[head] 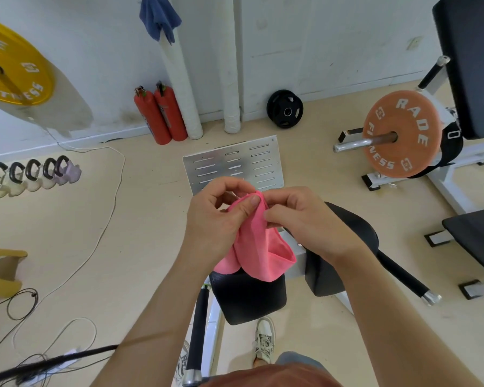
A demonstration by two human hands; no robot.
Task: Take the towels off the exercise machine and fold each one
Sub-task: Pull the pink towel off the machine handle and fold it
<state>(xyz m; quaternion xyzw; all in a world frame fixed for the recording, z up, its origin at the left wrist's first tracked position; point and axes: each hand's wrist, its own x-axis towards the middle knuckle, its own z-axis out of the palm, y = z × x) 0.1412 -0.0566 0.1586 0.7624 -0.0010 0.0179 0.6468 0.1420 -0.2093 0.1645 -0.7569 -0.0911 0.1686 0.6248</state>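
A small pink towel point(259, 247) hangs in the air in front of me, over the black seat pads point(249, 297) of the exercise machine. My left hand point(215, 219) pinches its top edge between thumb and fingers. My right hand point(302, 219) pinches the same top edge from the right, close beside the left. The towel's lower part droops in loose folds. A blue towel point(158, 18) hangs over a white padded pole point(179, 79) against the far wall.
A metal footplate point(235, 163) lies on the floor beyond the hands. Two red fire extinguishers point(160, 115) stand by the wall. An orange weight plate point(400, 135) is on a bar at right, a yellow plate point(14, 65) at left. Cables point(53, 344) trail across the left floor.
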